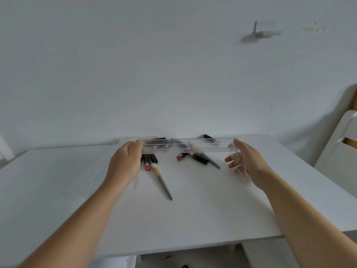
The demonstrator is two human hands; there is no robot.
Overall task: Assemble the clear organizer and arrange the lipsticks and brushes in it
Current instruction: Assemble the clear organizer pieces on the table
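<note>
A long clear organizer piece [210, 145] hangs level above the white table [58, 190]. My left hand [125, 161] grips its left end and my right hand [249, 161] holds its right end, fingers partly spread against clear plastic. Beneath it lie several lipsticks, one with a red end [147, 168] and another [180, 157] pointing left. A brush with a grey handle [163, 185] lies diagonally toward me. A second brush [209, 160] rests to the right. More dark items show blurred through the clear piece.
A white wall rises right behind the table, with a small white bracket [264, 32] high on it. A white chair [340, 149] stands at the table's right side. The table's front edge runs near my forearms.
</note>
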